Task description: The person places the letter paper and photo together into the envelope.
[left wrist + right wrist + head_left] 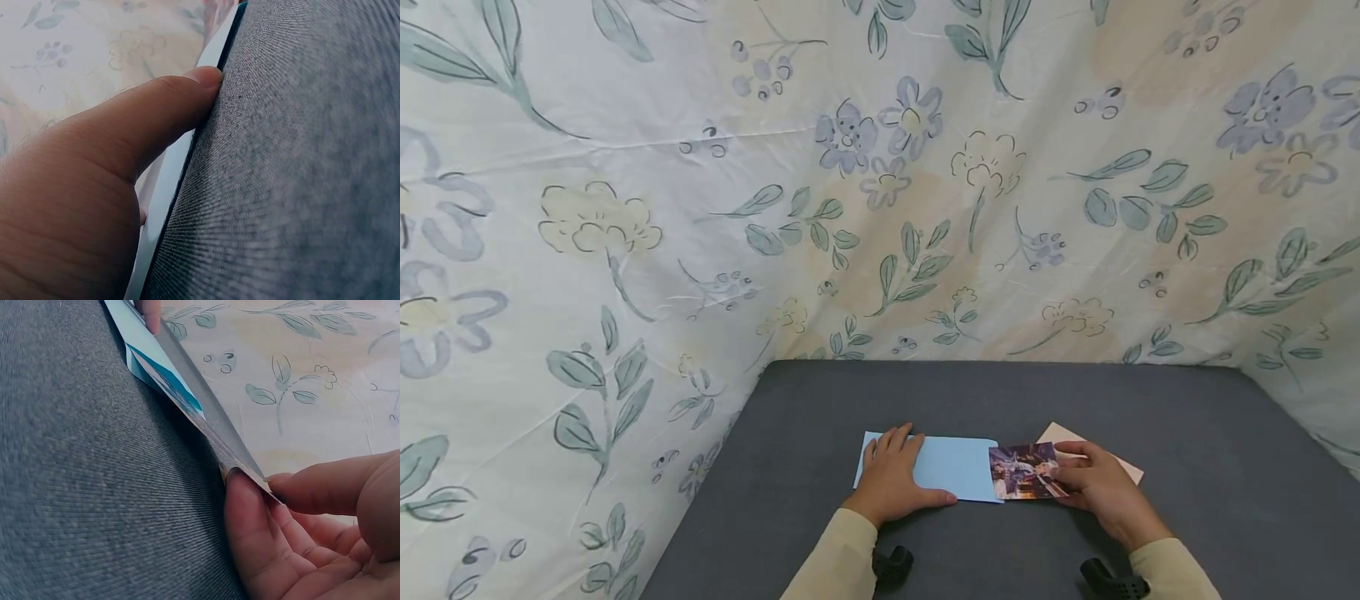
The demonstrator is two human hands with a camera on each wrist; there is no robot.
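Purple, brown and white print covers the small rectangular card [1022, 472], thin and straight-edged, whose left end overlaps the right end of the blue envelope [958, 467]; how far it sits inside, I cannot tell. The right hand [1105, 492] is clamped on the card's other end, pinching it between thumb and fingers. The envelope is smooth, matt paper, a deeper teal showing at its mouth. On its left part the left hand [891, 483] lies flat, fingers extended and slightly apart, thumb stretched to the near edge. A peach sheet [1060, 432] slants behind the card, partly hidden by the right hand. Beneath is a dark grey worktop [1000, 550] with a fine ribbed weave, and beyond it creased floral cloth [850, 275]
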